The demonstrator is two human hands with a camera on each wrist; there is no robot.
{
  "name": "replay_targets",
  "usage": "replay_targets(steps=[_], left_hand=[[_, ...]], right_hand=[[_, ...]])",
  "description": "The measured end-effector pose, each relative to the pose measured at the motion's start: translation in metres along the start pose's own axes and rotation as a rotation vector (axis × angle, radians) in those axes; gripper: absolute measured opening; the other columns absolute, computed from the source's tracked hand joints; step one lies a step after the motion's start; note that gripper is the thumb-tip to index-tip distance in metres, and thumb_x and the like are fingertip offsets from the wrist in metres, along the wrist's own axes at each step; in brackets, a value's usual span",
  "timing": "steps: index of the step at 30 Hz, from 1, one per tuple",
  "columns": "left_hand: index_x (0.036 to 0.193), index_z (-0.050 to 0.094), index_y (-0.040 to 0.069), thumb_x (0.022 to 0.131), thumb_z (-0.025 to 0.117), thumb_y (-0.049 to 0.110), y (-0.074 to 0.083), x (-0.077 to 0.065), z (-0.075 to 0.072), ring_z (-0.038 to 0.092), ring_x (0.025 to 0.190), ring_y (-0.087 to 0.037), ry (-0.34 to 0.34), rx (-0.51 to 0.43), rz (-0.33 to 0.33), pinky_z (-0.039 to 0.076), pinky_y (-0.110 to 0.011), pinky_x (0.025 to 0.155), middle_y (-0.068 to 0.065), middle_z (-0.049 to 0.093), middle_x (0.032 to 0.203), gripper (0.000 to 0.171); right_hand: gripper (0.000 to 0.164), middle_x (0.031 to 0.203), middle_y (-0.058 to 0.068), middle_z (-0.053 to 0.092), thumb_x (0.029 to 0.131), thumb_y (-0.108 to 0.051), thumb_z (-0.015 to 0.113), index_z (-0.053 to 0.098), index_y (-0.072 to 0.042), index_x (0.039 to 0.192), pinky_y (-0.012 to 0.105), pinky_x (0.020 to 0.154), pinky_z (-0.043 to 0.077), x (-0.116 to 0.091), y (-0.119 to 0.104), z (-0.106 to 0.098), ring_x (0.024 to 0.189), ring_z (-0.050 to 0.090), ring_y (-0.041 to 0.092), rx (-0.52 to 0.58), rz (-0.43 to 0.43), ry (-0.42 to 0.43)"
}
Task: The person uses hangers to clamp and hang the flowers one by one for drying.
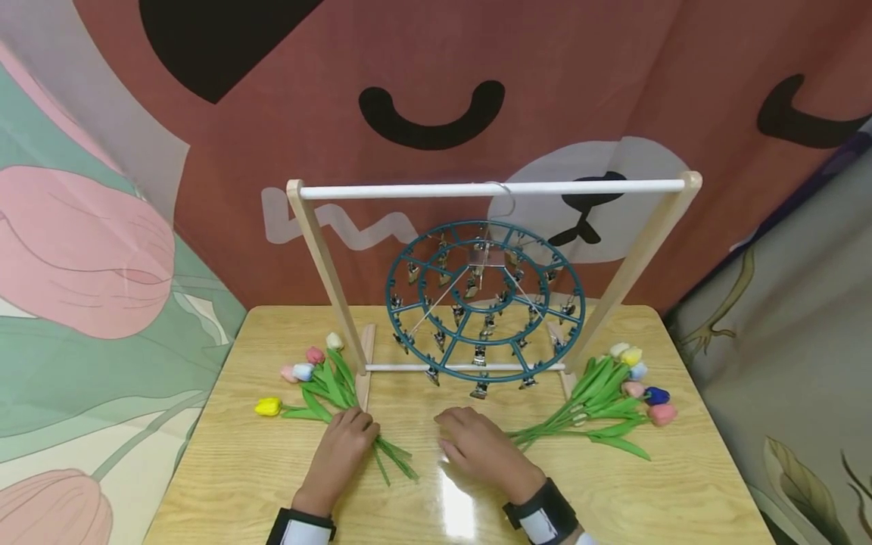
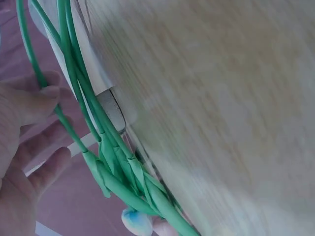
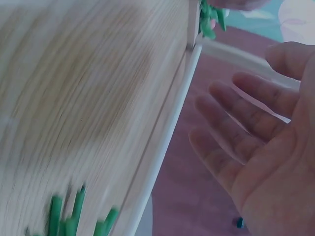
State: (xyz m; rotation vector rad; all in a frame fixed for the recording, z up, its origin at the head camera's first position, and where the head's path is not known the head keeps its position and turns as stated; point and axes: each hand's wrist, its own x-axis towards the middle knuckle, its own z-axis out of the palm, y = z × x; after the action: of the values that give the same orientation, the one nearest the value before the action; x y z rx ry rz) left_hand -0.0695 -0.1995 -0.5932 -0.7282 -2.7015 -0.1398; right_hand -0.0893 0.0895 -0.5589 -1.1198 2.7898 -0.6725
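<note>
My left hand (image 1: 346,448) is over the stems of a bunch of artificial tulips (image 1: 334,382) on the left side of the table. In the left wrist view its thumb and a finger pinch one green tulip stem (image 2: 72,132), while other stems (image 2: 81,78) lie beside it. The bunch has white, pink, pale blue and yellow heads, with a yellow head (image 1: 269,406) set apart from the others. My right hand (image 1: 487,452) holds nothing, its fingers spread and slightly bent, near the stem ends of a second tulip bunch (image 1: 599,401) on the right.
A wooden stand (image 1: 490,189) with a white top bar stands at the back of the table (image 1: 225,469). From the bar hangs a round blue drying rack (image 1: 391,303) with several metal clips, low over the middle. Printed cloth (image 1: 422,60) hangs behind.
</note>
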Motion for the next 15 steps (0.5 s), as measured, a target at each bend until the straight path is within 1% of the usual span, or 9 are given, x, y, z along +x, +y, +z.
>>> replay_targets(steps=[3, 5, 6, 8, 10, 13, 15], left_hand=[[0.089, 0.077, 0.011, 0.071, 0.085, -0.002, 0.001, 0.001, -0.002, 0.064, 0.098, -0.025, 0.021, 0.008, 0.023, 0.057, -0.041, 0.085, -0.003, 0.071, 0.095, 0.023], [0.090, 0.077, 0.011, 0.071, 0.085, -0.001, 0.002, 0.002, -0.003, 0.064, 0.099, -0.025, 0.035, 0.008, 0.034, 0.057, -0.042, 0.087, -0.004, 0.071, 0.095, 0.024], [0.090, 0.077, 0.011, 0.071, 0.085, -0.001, 0.003, 0.003, -0.004, 0.064, 0.100, -0.025, 0.040, 0.006, 0.037, 0.058, -0.042, 0.089, -0.004, 0.071, 0.096, 0.024], [0.091, 0.077, 0.011, 0.071, 0.086, -0.002, 0.005, 0.005, -0.007, 0.065, 0.101, -0.025, 0.047, -0.004, 0.040, 0.058, -0.044, 0.092, -0.004, 0.071, 0.097, 0.025], [0.093, 0.077, 0.010, 0.072, 0.086, -0.002, 0.007, 0.007, -0.009, 0.065, 0.101, -0.024, 0.054, -0.015, 0.043, 0.059, -0.045, 0.093, -0.004, 0.070, 0.097, 0.026], [0.095, 0.076, 0.009, 0.077, 0.084, 0.001, 0.010, 0.011, -0.015, 0.064, 0.100, -0.024, 0.068, -0.029, 0.049, 0.059, -0.045, 0.091, -0.005, 0.069, 0.098, 0.022], [0.096, 0.075, 0.008, 0.081, 0.080, 0.005, 0.011, 0.013, -0.018, 0.063, 0.099, -0.024, 0.081, -0.030, 0.056, 0.060, -0.044, 0.091, -0.005, 0.068, 0.098, 0.016]], right_hand=[[0.038, 0.134, 0.008, 0.067, 0.107, -0.028, 0.056, 0.062, -0.007, 0.139, 0.041, 0.103, 0.058, 0.007, -0.011, 0.003, 0.122, 0.065, 0.024, 0.023, -0.007, -0.052], [0.038, 0.129, 0.007, 0.070, 0.107, -0.029, 0.056, 0.062, -0.007, 0.138, 0.038, 0.098, 0.060, 0.012, -0.017, 0.005, 0.117, 0.068, 0.022, 0.031, -0.022, -0.063], [0.037, 0.124, 0.006, 0.072, 0.107, -0.028, 0.057, 0.063, -0.007, 0.137, 0.035, 0.093, 0.061, 0.014, -0.019, 0.007, 0.112, 0.070, 0.019, 0.030, -0.032, -0.061], [0.033, 0.114, 0.003, 0.075, 0.107, -0.028, 0.058, 0.067, -0.008, 0.131, 0.029, 0.084, 0.062, 0.019, -0.023, 0.010, 0.101, 0.072, 0.014, 0.007, -0.050, -0.054], [0.025, 0.101, -0.002, 0.075, 0.107, -0.027, 0.058, 0.072, -0.011, 0.120, 0.022, 0.073, 0.060, 0.022, -0.026, 0.014, 0.087, 0.071, 0.008, -0.016, -0.065, -0.039], [0.016, 0.088, -0.008, 0.072, 0.105, -0.025, 0.061, 0.074, -0.016, 0.103, 0.016, 0.063, 0.054, 0.025, -0.027, 0.017, 0.074, 0.066, 0.002, -0.031, -0.073, -0.006], [0.015, 0.082, -0.011, 0.069, 0.104, -0.024, 0.063, 0.073, -0.018, 0.095, 0.013, 0.059, 0.050, 0.026, -0.028, 0.017, 0.069, 0.061, -0.002, -0.019, -0.060, 0.010]])
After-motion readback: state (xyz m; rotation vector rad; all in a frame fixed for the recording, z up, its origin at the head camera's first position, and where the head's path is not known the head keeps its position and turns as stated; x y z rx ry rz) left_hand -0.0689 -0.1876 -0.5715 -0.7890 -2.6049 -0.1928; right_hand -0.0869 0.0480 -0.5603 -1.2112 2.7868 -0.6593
